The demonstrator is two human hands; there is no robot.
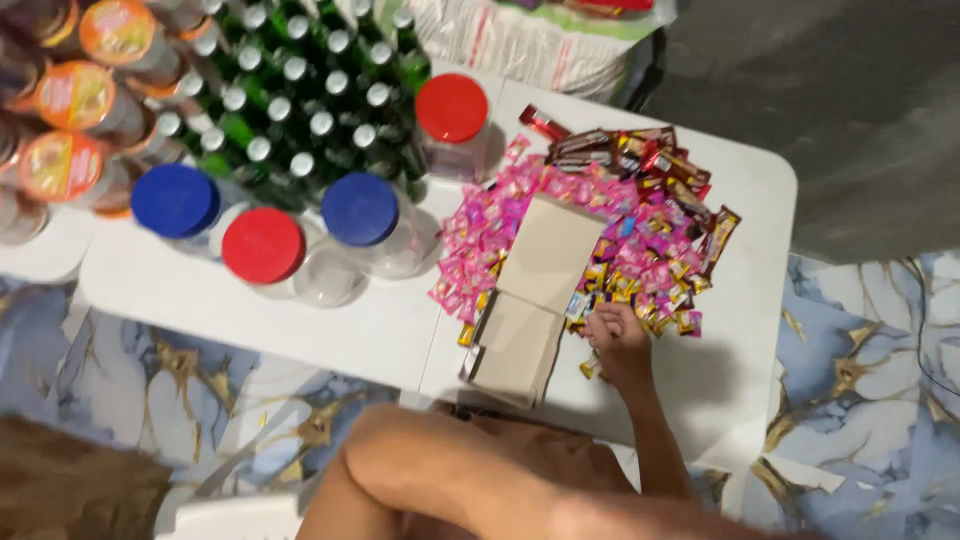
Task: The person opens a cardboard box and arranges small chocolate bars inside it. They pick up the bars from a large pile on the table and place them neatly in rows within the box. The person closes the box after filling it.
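My right hand (616, 340) rests on the white table (330, 330) at the near edge of a heap of small wrapped candies (640, 255), mostly pink with some yellow and purple. Its fingers are curled down over a few of these candies. Just left of the hand lies a flat folded piece of brown cardboard (535, 290), partly on top of the heap. Dark red chocolate bars (640, 150) lie at the far side of the heap. My left hand is out of view; a bent bare limb (440, 470) fills the bottom of the frame.
Clear plastic jars stand left of the candies: two with blue lids (175, 200) (360, 208), two with red lids (262, 245) (452, 108), and one loose clear lid (330, 280). Behind them stand several green bottles (300, 90) and orange-topped cups (75, 95). The floor is marbled blue (860, 380).
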